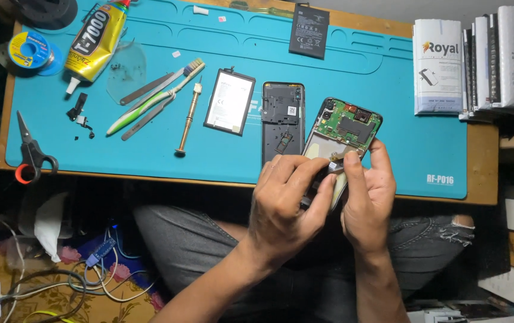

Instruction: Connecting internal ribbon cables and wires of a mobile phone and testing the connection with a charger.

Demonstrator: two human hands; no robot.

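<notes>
An opened phone (pixel 345 129) with its green circuit board bare tilts over the front edge of the blue work mat (pixel 388 90). My right hand (pixel 367 197) grips its lower right side, thumb laid on the empty battery bay. My left hand (pixel 284 203) pinches at the phone's lower end with fingertips close to the thumb; what it holds is hidden. The dark back cover (pixel 282 116) lies flat just left of the phone, and a loose battery (pixel 229 101) lies beside that.
On the mat lie a screwdriver (pixel 187 118), toothbrush (pixel 155 98), tweezers (pixel 146 88), a yellow glue tube (pixel 94 42), a second battery (pixel 309 30) and scissors (pixel 30 152). Boxes (pixel 475 63) stack at the right. Cables (pixel 89 275) trail on the floor at the left.
</notes>
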